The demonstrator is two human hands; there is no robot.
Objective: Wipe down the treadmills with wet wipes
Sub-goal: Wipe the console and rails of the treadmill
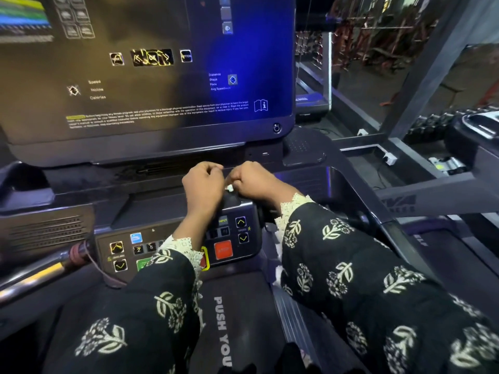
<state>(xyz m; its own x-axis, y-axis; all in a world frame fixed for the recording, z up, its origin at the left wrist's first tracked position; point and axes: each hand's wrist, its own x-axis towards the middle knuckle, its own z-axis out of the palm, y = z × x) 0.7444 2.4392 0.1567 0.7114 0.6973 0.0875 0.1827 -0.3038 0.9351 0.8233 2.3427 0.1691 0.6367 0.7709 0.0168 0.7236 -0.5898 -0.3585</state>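
Note:
I stand at a treadmill with a large dark console screen [151, 76] and a button panel [232, 236] below it. My left hand [204, 184] and my right hand [252, 179] are held together just above the panel, both with fingers curled. A small white bit of wet wipe [230, 188] shows between them, pinched by my right hand; a thin white edge runs between the two hands. Most of the wipe is hidden inside the hands. Whether my left hand also grips it is not plain.
A red stop button [223, 249] and arrow keys sit on the panel under my wrists. A metal handrail [35, 276] with a red cord runs at the left. A grey frame bar [432, 190] crosses at the right, with gym racks behind.

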